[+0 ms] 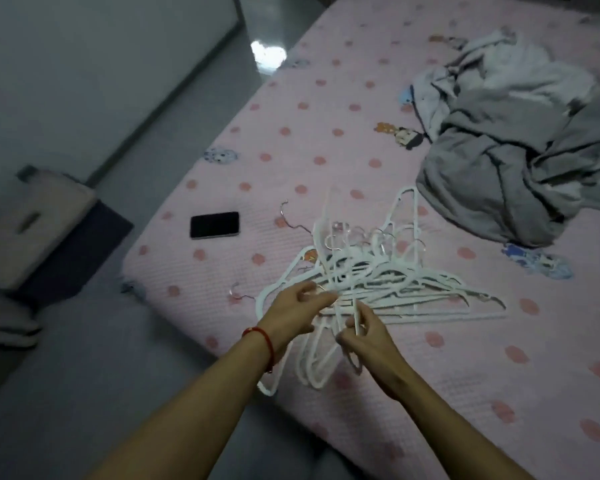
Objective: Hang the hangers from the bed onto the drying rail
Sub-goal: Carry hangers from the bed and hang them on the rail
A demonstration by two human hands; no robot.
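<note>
Pinching thin white plastic hangers [378,285], both left hand [297,311] and right hand [364,336], quilted pink bed [326,133]

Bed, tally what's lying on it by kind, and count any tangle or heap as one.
Pile of white hangers: 1
Loose metal hooks: 2
Black phone: 1
Heap of grey clothes: 1
Total on the bed: 5
The hangers are too tangled to count singly.

You find no words, numbers or brand marks to read here; the bed sheet [361,140] carries only dots and cartoon figures, and the phone [214,225] screen is dark.
</note>
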